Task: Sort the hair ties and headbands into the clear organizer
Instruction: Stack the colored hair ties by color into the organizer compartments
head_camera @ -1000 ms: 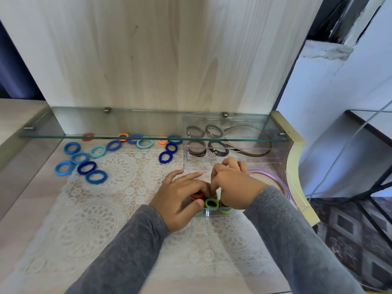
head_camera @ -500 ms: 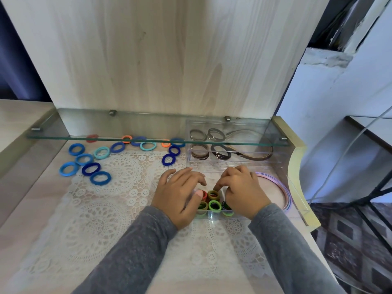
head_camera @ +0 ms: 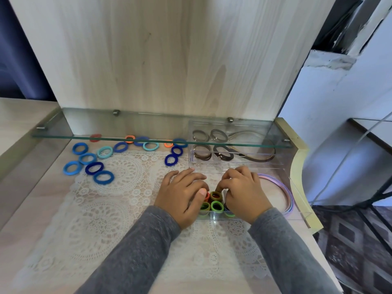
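Note:
The clear organizer (head_camera: 237, 166) stands at the right of the lace mat. In its front left compartment several green, red and brown hair ties (head_camera: 216, 205) stand on edge in rows. My left hand (head_camera: 182, 194) lies flat beside them with fingers spread, its thumb against the red tie. My right hand (head_camera: 244, 194) is curled, its fingertips pinching the brown hair tie (head_camera: 216, 196). A pink and purple headband (head_camera: 285, 190) lies in the right compartment. Dark hair ties (head_camera: 202, 154) and a brown headband (head_camera: 262, 159) fill the back compartments.
Several loose blue and teal hair ties (head_camera: 93, 166) lie at the left on the lace mat (head_camera: 118, 209). Two dark blue ties (head_camera: 172, 155) sit nearer the organizer. Orange and red ties (head_camera: 129, 139) lie under a low glass shelf (head_camera: 127, 137). The desk's edge (head_camera: 301, 177) is right of the organizer.
My hands have drawn apart from a tight clasp over the ties. The ties now show standing in rows between them. My left hand has flattened out.

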Action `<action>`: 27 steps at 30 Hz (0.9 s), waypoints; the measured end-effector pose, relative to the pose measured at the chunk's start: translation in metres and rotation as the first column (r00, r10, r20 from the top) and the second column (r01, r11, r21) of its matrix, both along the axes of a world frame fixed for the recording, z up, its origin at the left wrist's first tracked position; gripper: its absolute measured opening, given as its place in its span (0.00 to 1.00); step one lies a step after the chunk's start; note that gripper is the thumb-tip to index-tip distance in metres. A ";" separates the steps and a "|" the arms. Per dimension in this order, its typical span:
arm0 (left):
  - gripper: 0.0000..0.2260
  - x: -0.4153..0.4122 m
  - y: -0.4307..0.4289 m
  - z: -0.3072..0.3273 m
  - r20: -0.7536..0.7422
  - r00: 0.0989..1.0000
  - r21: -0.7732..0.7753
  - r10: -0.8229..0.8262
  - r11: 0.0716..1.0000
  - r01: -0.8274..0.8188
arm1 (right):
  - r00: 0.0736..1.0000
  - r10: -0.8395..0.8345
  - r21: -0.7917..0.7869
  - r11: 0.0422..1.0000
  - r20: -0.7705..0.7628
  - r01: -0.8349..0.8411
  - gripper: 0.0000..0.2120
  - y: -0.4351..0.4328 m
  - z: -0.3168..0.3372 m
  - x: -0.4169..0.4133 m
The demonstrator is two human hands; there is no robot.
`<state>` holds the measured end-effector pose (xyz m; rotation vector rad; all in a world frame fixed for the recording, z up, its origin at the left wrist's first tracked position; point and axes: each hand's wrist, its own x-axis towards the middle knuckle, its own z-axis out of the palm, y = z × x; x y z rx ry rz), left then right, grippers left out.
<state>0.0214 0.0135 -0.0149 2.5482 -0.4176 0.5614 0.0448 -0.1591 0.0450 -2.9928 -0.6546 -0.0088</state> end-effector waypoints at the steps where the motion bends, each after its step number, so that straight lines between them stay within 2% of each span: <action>1: 0.19 0.000 0.000 0.000 -0.003 1.000 0.002 0.000 1.000 0.000 | 1.000 0.002 -0.004 1.000 0.000 -0.002 0.18 0.000 0.000 0.000; 6: 0.18 0.000 0.001 -0.001 0.005 1.000 -0.001 0.019 1.000 -0.019 | 1.000 -0.010 0.000 1.000 -0.011 0.010 0.18 0.000 0.001 0.001; 11: 0.16 0.000 0.005 0.005 0.070 0.987 -0.087 0.144 0.987 -0.138 | 0.998 -0.056 0.067 0.996 0.035 0.053 0.20 0.005 -0.001 0.002; 15: 0.15 0.001 0.019 0.009 0.082 0.950 -0.141 0.301 0.947 -0.288 | 0.986 -0.085 0.229 0.972 0.144 0.051 0.19 0.025 -0.003 -0.001; 18: 0.17 0.000 0.036 0.009 0.060 0.912 -0.164 0.405 0.905 -0.392 | 0.976 -0.084 0.393 0.920 0.200 -0.002 0.19 0.049 -0.005 -0.006; 22: 0.19 -0.002 0.064 0.004 0.008 0.865 -0.073 0.502 0.863 -0.500 | 0.978 -0.010 0.499 0.861 0.206 -0.096 0.22 0.087 -0.007 -0.013; 27: 0.26 -0.006 0.096 -0.005 -0.112 0.779 0.113 0.617 0.787 -0.607 | 0.985 0.125 0.404 0.900 0.116 -0.162 0.20 0.127 -0.011 -0.016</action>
